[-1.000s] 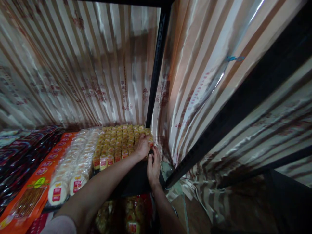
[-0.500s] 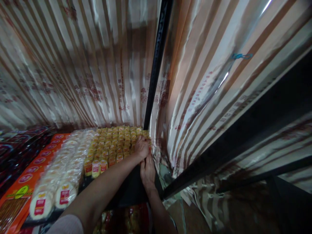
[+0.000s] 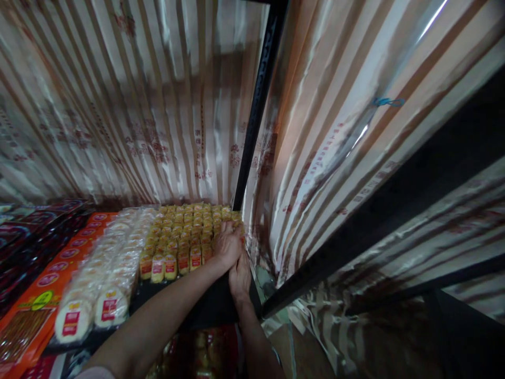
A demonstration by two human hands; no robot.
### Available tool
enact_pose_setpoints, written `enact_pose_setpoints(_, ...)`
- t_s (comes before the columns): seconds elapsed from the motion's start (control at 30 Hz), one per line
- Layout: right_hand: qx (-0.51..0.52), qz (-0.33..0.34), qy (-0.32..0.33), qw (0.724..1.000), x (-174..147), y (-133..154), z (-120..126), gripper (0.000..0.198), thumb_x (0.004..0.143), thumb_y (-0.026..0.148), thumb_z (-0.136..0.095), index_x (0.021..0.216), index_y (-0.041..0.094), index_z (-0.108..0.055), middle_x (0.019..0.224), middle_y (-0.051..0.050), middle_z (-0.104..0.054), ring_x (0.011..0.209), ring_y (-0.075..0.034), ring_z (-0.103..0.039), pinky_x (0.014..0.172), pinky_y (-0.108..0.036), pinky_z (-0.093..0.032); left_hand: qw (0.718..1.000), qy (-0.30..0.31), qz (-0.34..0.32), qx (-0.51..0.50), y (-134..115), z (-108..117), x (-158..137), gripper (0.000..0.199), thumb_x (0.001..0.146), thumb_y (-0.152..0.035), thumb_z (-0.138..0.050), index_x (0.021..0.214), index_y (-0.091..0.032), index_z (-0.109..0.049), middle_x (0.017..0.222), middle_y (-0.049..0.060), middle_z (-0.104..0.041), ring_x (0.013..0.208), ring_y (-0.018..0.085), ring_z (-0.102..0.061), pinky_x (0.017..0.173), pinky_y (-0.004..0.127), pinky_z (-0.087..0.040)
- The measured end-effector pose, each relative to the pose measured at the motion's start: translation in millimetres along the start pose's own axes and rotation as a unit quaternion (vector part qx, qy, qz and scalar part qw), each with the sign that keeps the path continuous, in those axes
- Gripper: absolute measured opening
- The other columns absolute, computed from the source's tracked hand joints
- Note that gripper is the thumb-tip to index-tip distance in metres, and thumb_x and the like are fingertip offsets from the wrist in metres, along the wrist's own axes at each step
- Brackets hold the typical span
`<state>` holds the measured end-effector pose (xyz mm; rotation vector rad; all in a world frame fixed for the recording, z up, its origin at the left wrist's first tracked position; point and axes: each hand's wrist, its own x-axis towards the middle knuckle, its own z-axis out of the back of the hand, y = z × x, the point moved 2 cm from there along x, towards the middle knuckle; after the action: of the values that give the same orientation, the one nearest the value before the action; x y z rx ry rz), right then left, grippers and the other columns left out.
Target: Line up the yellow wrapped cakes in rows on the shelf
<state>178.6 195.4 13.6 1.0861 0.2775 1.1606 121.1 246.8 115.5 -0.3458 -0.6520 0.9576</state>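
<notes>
Small yellow wrapped cakes [image 3: 173, 247] with red labels stand in tight rows on the dark shelf [image 3: 189, 302]. My left hand [image 3: 229, 245] lies palm down over the right end of these rows, its fingers stretched forward onto the packs. Just below it, my right hand [image 3: 239, 273] stands on edge against the right side of the rows, fingers straight and pointing away from me. The left hand partly covers the right fingertips. Whatever packs lie beneath or between the hands are hidden.
Left of the cakes are rows of round white wrapped cakes [image 3: 112, 305], orange snack bags [image 3: 51, 279] and dark red packets [image 3: 23, 247]. A black upright post [image 3: 256, 105] rises behind my hands. Striped plastic sheeting [image 3: 177, 105] hangs around; a dark beam [image 3: 335, 252] slants at right.
My left hand has shifted slightly nearer to me over the right end of the rows. The right hand's fingers have moved further under the left hand. The view has tilted slightly.
</notes>
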Motion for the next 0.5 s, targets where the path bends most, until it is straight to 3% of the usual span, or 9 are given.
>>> enact_pose_setpoints(0.17, 0.014, 0.011, -0.019, 1.000, 1, 4, 6, 0.050, 0.084, 0.037, -0.029, 0.125, 0.011, -0.045, 0.127, -0.016, -0.050, 0.118, -0.022, -0.043, 0.101, -0.043, -0.030, 0.994, -0.058, 0.009, -0.088, -4, 16, -75, 0.034, 0.077, -0.007, -0.039, 0.099, -0.020, -0.062, 0.102, 0.006, -0.055, 0.101, 0.019, -0.045, 0.093, 0.033, -0.038)
enact_pose_setpoints(0.37, -0.009, 0.005, -0.048, 0.999, -12, 12, 12, 0.050, 0.084, 0.036, -0.028, 0.119, 0.008, -0.049, 0.123, -0.018, -0.052, 0.117, -0.023, -0.044, 0.100, -0.043, -0.032, 0.988, -0.008, 0.024, -0.153, 14, 12, -186, 0.037, 0.074, -0.004, -0.035, 0.096, -0.018, -0.061, 0.095, 0.006, -0.057, 0.093, 0.016, -0.051, 0.085, 0.028, -0.043)
enact_pose_setpoints(0.5, 0.021, -0.018, -0.051, 0.998, -44, 23, 16, 0.047, 0.084, 0.038, -0.033, 0.116, 0.009, -0.053, 0.118, -0.017, -0.056, 0.110, -0.023, -0.050, 0.095, -0.042, -0.038, 0.985, 0.058, 0.093, -0.134, 38, 0, -238, 0.031, 0.076, -0.007, -0.037, 0.088, -0.018, -0.063, 0.094, 0.006, -0.059, 0.090, 0.015, -0.054, 0.082, 0.028, -0.045)
